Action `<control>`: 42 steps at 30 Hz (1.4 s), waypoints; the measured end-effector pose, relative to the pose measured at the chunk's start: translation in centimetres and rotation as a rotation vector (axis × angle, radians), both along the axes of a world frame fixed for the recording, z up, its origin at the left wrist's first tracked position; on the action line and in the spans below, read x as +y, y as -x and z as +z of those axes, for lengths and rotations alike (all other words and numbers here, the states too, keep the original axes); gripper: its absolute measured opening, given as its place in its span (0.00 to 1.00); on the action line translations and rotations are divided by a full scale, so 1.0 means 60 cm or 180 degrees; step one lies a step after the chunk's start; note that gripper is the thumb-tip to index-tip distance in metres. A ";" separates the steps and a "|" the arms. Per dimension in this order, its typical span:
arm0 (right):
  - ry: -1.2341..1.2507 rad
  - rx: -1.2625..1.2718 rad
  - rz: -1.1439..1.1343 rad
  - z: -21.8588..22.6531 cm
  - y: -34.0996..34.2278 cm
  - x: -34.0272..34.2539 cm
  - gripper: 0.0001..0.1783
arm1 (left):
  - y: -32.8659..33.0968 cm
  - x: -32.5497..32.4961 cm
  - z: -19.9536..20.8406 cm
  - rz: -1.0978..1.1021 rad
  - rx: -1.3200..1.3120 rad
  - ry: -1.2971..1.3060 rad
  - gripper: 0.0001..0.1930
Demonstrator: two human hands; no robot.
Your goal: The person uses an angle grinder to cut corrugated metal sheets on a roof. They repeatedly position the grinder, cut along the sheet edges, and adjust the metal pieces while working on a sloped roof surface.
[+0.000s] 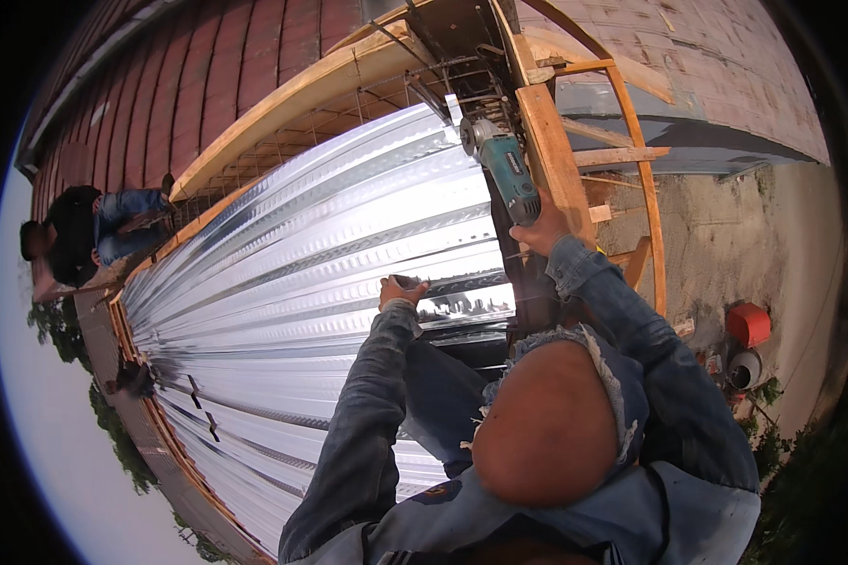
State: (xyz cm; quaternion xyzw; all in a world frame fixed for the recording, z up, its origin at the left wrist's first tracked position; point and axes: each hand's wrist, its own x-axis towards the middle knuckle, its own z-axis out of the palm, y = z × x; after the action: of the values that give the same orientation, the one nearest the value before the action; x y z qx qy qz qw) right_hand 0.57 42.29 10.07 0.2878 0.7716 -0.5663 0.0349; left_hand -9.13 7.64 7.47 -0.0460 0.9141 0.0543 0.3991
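Observation:
A teal angle grinder [510, 174] is in my right hand [545, 228], which is wrapped round the rear of its body. The grinder's metal head and disc [468, 137] point away from me, over the far right end of the ribbed silver metal decking [349, 207]. Low over the same decking, to the left, is my left hand [402, 293]. Its thumb and fingers curl round something small and dark that I cannot make out. A dark gap runs along the decking's right end, beside a wooden beam [554, 155].
Steel rebar [372, 99] and timber formwork [283, 118] border the far side. At the left edge sits a person [75, 231] in jeans; a second person [134, 379] is farther off. Right of the beam, a wooden frame [645, 179] stands above lower ground with a red machine [748, 324].

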 end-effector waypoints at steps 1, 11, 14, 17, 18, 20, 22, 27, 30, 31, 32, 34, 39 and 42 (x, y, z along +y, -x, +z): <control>-0.0024 -0.0078 -0.0009 -0.005 -0.003 0.005 0.54 | -0.001 0.011 0.003 -0.0164 0.0194 0.0302 0.53; -0.0219 -0.0520 0.0093 0.018 0.019 0.021 0.46 | 0.003 0.046 0.005 -0.0042 0.0015 0.0884 0.51; 0.0749 0.0242 -0.0061 0.039 0.019 0.008 0.36 | 0.000 0.054 0.024 -0.0069 0.0184 0.0970 0.53; 0.0857 -0.0085 -0.0071 0.057 0.014 0.007 0.42 | 0.010 0.067 0.070 0.0162 0.0071 0.1027 0.53; 0.0650 -0.0187 -0.0212 0.046 0.009 0.016 0.46 | 0.017 0.079 0.052 0.0183 0.0135 0.0914 0.52; 0.0197 0.0090 -0.0194 0.000 -0.003 0.012 0.46 | 0.006 0.074 0.024 0.0245 0.0238 0.0837 0.51; 0.0219 0.0191 -0.0094 -0.011 -0.013 0.005 0.46 | -0.018 0.048 0.000 0.0326 0.0367 0.0948 0.50; 0.0374 0.0147 0.0015 0.015 -0.009 0.012 0.50 | -0.024 0.055 0.004 0.0384 0.0423 0.0830 0.43; 0.0349 0.0134 0.0026 0.009 -0.003 0.014 0.49 | -0.010 0.048 0.004 0.0434 0.0457 0.0841 0.42; 0.0442 0.0170 0.0073 0.012 0.009 0.009 0.49 | 0.005 0.031 -0.007 0.0482 0.0510 0.0930 0.42; 0.0595 0.0176 0.0130 0.022 0.016 0.008 0.48 | 0.007 0.030 -0.019 0.0488 0.0525 0.1006 0.42; 0.0467 0.0524 0.0127 -0.006 0.006 0.031 0.45 | 0.027 0.051 0.007 0.0361 0.0465 0.1084 0.45; 0.0370 -0.0304 -0.0020 0.042 -0.003 0.021 0.47 | -0.010 0.060 0.002 0.0152 0.0157 0.1022 0.53; 0.0365 -0.0217 0.0003 0.009 -0.011 0.032 0.49 | 0.003 0.071 0.028 0.0131 0.0096 0.1033 0.53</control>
State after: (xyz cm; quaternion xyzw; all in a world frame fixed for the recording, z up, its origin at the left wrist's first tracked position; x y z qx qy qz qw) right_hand 1.23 44.23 10.60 0.3041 0.7364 -0.5994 0.0779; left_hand -9.32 11.91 9.16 -0.1277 0.9157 -0.0853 0.3715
